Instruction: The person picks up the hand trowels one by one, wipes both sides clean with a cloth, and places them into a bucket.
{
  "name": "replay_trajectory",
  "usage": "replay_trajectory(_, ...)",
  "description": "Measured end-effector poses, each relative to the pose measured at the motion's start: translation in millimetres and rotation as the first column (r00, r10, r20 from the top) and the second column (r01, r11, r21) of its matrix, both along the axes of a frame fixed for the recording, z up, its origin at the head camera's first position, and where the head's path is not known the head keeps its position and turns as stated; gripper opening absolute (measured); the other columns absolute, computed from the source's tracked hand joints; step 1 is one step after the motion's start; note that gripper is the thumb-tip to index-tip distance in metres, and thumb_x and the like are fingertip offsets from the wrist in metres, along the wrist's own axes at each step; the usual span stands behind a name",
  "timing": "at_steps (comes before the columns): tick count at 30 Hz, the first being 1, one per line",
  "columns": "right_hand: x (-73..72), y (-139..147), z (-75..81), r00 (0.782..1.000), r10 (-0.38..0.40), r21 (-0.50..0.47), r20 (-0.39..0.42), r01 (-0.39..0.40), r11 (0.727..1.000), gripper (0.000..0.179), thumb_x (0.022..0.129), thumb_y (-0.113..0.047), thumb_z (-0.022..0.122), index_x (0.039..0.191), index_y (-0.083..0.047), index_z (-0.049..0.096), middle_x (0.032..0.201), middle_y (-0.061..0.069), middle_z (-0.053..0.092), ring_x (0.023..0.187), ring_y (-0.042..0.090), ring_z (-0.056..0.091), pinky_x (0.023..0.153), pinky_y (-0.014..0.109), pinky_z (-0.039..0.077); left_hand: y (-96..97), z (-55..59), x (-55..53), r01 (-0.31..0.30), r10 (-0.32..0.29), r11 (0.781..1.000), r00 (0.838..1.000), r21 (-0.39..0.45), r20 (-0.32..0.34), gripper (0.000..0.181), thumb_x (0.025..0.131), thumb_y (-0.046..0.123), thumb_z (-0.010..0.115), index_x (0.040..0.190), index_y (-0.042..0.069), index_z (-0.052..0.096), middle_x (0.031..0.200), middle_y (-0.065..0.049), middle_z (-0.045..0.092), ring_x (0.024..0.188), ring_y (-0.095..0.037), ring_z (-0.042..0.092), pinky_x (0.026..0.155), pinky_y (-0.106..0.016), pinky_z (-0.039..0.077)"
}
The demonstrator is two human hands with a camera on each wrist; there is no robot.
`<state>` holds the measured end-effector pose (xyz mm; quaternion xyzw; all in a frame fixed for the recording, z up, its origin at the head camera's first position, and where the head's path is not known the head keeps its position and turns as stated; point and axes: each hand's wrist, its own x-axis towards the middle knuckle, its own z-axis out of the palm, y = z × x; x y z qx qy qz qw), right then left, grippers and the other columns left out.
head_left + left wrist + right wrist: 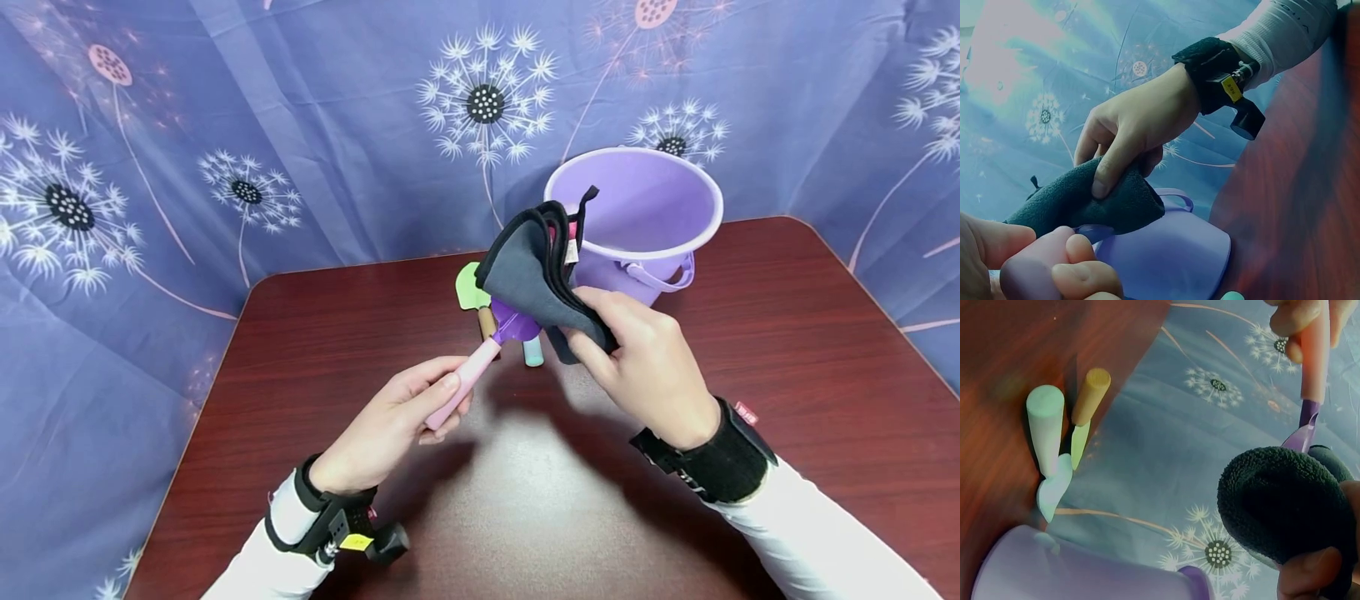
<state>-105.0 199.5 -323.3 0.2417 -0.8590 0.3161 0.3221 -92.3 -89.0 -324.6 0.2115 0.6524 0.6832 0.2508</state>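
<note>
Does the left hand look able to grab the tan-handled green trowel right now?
Probably not as is: the left hand grips a pink-handled purple trowel. The tan-handled green trowel itself lies on the table beyond, its handle uncovered in the right wrist view.

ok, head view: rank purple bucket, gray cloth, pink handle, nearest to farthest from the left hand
1. Pink handle: gripped in the left hand.
2. Gray cloth: farther right, in the right hand.
3. Purple bucket: behind the cloth, to its right.
</note>
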Motion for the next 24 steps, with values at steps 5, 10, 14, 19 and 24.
replay_trajectory(5, 1.6, -5.6, -2.7, 0.999, 0.036, 0.035, 0.009, -0.036, 0.999, 0.029, 0.09, -0.016, 0.06, 0.118, -0.009, 0.067, 0.1, -0.003, 0.065, 0.081, 0.008, 0.056, 0.074, 0.026, 0.046, -0.2, -2.3, -0.4, -0.016, 0.015, 1.0, 1.0, 0.018, 0.022, 0.03, 0.108, 0.023, 0.044, 0.126, 0.002, 0.054, 0.088, -0.017, 0.048, 0.059, -0.021, 0.034, 0.051, -0.028, 0.025)
replay_trajectory(10, 4.0, -11.3, -4.8, 0.998, 0.065, 0.05, 0.02, -0.066, 0.997, 0.028, 0.091, -0.017, 0.061, 0.117, -0.01, 0.067, 0.096, -0.004, 0.064, 0.076, 0.008, 0.053, 0.068, 0.027, 0.046, -0.7, -5.5, -1.5, -0.021, 0.019, 0.999, 0.999, 0.046, 0.04, 0.028, 0.108, 0.022, 0.043, 0.121, -0.001, 0.054, 0.086, -0.013, 0.049, 0.058, -0.022, 0.034, 0.051, -0.029, 0.024)
replay_trajectory(14, 5.8, -14.8, -5.9, 0.997, 0.08, 0.079, 0.008, -0.08, 0.994, 0.03, 0.091, -0.017, 0.061, 0.118, -0.009, 0.067, 0.094, -0.004, 0.064, 0.073, 0.008, 0.052, 0.064, 0.028, 0.046, -1.7, -7.2, -3.3, -0.019, 0.016, 0.997, 0.999, 0.074, 0.047, 0.028, 0.109, 0.022, 0.041, 0.11, -0.004, 0.052, 0.084, -0.015, 0.046, 0.058, -0.022, 0.034, 0.051, -0.028, 0.023)
replay_trajectory(19, 5.8, -18.0, -6.8, 0.992, 0.105, 0.112, -0.066, -0.097, 0.989, 0.031, 0.088, -0.016, 0.063, 0.118, -0.008, 0.068, 0.087, -0.003, 0.061, 0.065, 0.009, 0.049, 0.056, 0.028, 0.045, -3.8, -9.0, -4.9, -0.034, 0.026, 0.995, 0.996, 0.098, 0.086, 0.031, 0.109, 0.022, 0.04, 0.102, -0.007, 0.049, 0.084, -0.013, 0.046, 0.059, -0.017, 0.036, 0.053, -0.026, 0.024)
replay_trajectory(24, 5.3, -18.1, -5.4, 0.986, 0.111, 0.149, -0.122, -0.092, 0.985, 0.033, 0.087, -0.016, 0.062, 0.119, -0.009, 0.068, 0.081, -0.003, 0.056, 0.06, 0.008, 0.043, 0.051, 0.029, 0.041, -6.3, -9.5, -8.6, -0.022, 0.005, 0.991, 0.993, 0.133, 0.122, 0.032, 0.109, 0.021, 0.038, 0.102, -0.008, 0.046, 0.082, -0.01, 0.045, 0.057, -0.014, 0.033, 0.052, -0.024, 0.025)
